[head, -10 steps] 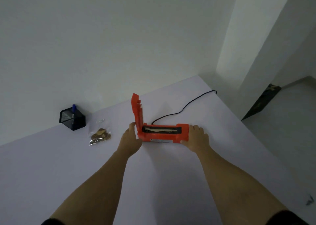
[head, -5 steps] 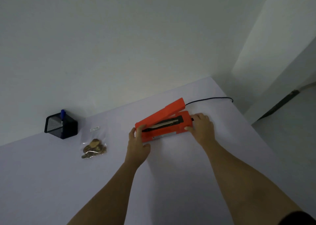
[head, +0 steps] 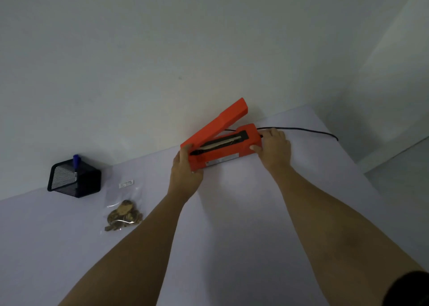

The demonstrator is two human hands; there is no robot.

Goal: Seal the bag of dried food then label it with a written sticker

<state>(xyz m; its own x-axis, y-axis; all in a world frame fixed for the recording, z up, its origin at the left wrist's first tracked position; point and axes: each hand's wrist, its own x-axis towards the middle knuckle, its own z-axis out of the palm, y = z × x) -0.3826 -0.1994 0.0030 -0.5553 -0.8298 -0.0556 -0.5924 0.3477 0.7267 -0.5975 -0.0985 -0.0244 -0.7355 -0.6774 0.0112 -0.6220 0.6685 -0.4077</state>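
Observation:
An orange heat sealer [head: 222,150] lies on the white table [head: 232,236] near the wall, its lid arm raised at an angle. My left hand [head: 185,173] grips the sealer's left end. My right hand [head: 274,147] holds its right end, where the black cord [head: 301,130] leaves. A clear bag of brown dried food [head: 123,215] lies flat to the left, apart from both hands. A small white sticker [head: 126,184] rests just beyond the bag.
A black mesh pen holder [head: 74,179] with a blue pen [head: 76,160] stands at the far left by the wall. The table's right edge drops off near the cord. Bare table surface lies in front of the sealer.
The sealer has been turned and slid back toward the wall with both hands on its ends. Its lid, upright a second ago, now slants over the base.

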